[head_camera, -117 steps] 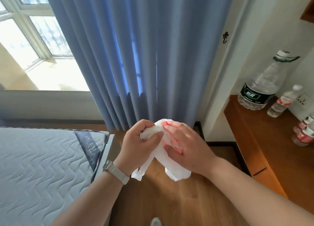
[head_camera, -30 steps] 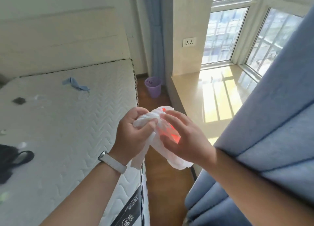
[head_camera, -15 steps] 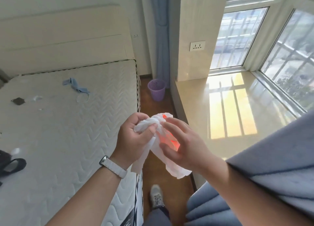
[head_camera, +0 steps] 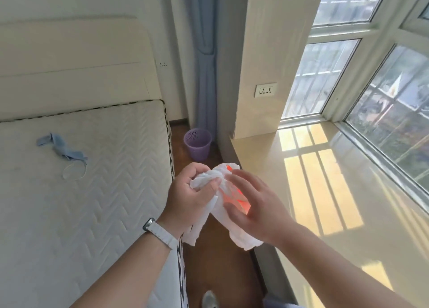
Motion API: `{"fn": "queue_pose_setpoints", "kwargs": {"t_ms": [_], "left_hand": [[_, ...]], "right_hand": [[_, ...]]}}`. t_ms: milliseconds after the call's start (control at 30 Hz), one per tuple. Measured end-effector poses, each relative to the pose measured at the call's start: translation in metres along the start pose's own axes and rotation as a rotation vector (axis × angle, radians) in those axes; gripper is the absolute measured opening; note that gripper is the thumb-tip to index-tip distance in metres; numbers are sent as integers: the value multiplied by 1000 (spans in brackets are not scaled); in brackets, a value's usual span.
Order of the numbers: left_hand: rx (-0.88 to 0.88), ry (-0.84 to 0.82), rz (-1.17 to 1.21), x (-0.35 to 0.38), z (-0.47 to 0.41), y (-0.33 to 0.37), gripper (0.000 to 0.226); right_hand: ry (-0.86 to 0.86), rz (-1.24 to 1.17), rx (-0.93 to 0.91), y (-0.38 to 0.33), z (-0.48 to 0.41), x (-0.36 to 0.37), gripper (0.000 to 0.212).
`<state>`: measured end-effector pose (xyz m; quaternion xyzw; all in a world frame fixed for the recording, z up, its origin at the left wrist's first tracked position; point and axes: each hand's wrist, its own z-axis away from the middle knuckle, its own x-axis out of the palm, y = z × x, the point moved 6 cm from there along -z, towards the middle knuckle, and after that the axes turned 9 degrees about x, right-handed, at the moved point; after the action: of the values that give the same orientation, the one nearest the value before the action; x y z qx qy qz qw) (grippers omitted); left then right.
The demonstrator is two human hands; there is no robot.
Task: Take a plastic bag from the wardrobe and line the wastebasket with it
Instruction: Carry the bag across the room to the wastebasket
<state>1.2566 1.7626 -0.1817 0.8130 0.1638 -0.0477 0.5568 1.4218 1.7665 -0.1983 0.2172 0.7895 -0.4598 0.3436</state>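
Note:
A crumpled white plastic bag (head_camera: pixel 222 217) with red print hangs between both hands at mid-frame. My left hand (head_camera: pixel 190 196) pinches the bag's bunched top between thumb and fingers. My right hand (head_camera: pixel 253 205) holds the bag's side with its fingers spread along it. A purple perforated wastebasket (head_camera: pixel 198 143) stands upright on the wooden floor ahead, in the narrow gap between the bed and the window ledge. I see nothing inside the wastebasket.
A bare quilted mattress (head_camera: pixel 92 191) with a blue mask (head_camera: pixel 61 148) on it fills the left. A glossy stone window ledge (head_camera: pixel 325 191) runs along the right. A tied blue curtain (head_camera: pixel 205 75) hangs behind the wastebasket. My shoe (head_camera: pixel 209 299) stands on the floor strip below.
The view has swung from the curtain and wooden desk to the bed aisle, and the wastebasket has come nearer. Both hands keep the same hold on the bag.

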Motion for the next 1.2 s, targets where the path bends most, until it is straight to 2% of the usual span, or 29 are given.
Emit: {"fn": "queue_pose_setpoints", "kwargs": {"t_ms": [200,467,833,1033,1200], "left_hand": [[12,4,-18,-25,-58,-29,12],[-40,61,-28,-56,-116,-70,13],[-144,130,-91,-62,-266,-151,11],[-141,86,-166,-37,-380,-172,21],[-149,163,-207,-35,-439,-185,18]], "right_hand": [[-33,26,5,2,-68,24,53],[-37,-9,-93,9,-148,60,50],[-125,-94,-146,85,-318,126,51],[-147,-149,-132,139,-413,126,50],[-158,-133,-180,161,-482,124,50]]}}
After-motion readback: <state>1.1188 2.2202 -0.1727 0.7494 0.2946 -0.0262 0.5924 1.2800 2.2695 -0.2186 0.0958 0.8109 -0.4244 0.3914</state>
